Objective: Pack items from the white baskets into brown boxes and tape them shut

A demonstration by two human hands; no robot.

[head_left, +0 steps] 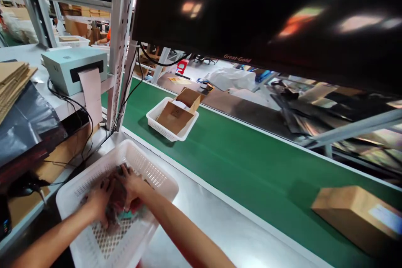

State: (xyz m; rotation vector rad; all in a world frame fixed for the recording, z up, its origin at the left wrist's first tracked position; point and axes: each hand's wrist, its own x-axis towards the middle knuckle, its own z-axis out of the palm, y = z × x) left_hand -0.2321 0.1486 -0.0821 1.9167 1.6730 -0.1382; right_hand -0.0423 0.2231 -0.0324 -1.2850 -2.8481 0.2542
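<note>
Both of my hands reach down into a white plastic basket [169, 184] with perforated sides and a lattice bottom. Inside it lies a dark reddish-brown bundle [118, 194] that looks wrapped in clear plastic, with a bit of green at its lower side. My left hand [99, 203] is closed around the bundle's left side. From the right, my right hand [134, 186] grips its top and right side, fingers curled over it. Motion blur and the hands hide what exactly the bundle is.
Beyond a metal ledge [201, 217] runs a green conveyor belt [238, 146]. It carries a white basket [171, 135] with opened cardboard and a taped carton [348, 213]. A label printer [67, 67] stands left, near flat cardboard [12, 81]. A large screen [251, 21] hangs overhead.
</note>
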